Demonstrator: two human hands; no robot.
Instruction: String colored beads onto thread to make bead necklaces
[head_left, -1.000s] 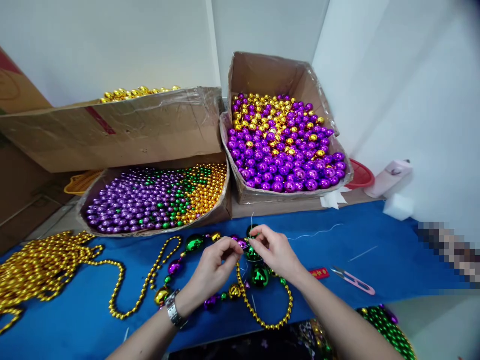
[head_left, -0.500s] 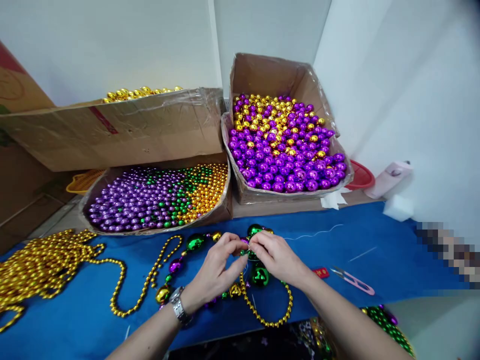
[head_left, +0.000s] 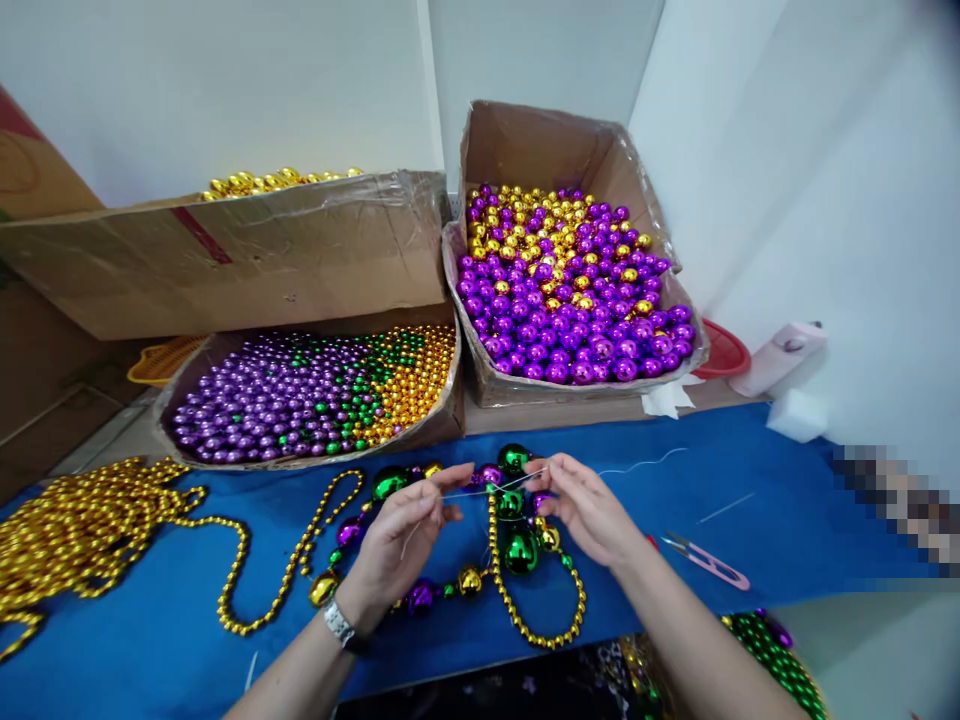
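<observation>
My left hand (head_left: 405, 535), with a metal watch (head_left: 341, 627) on its wrist, pinches one end of a thin white thread (head_left: 461, 495). The other end is pinched in my right hand (head_left: 589, 512), and the thread stretches between them, crossing at small beads in the middle. Below the hands lies a bead necklace of large green, purple and gold balls; a big green ball (head_left: 520, 551) and a gold ball (head_left: 470, 579) are part of it. From the crossing hangs a loop of small gold beads (head_left: 534, 638). My left hand covers part of the necklace.
Pink-handled thread snips (head_left: 712, 565) lie at the right on the blue cloth (head_left: 637, 590). Gold bead strands (head_left: 97, 520) are heaped at the left. Behind stand a box of small beads (head_left: 300, 400) and a box of purple and gold balls (head_left: 570, 330). Another thread (head_left: 637, 466) lies on the cloth.
My hands were close together over the beads; they have moved apart, left and right, drawing the thread out between them. The necklace parts beneath now show more.
</observation>
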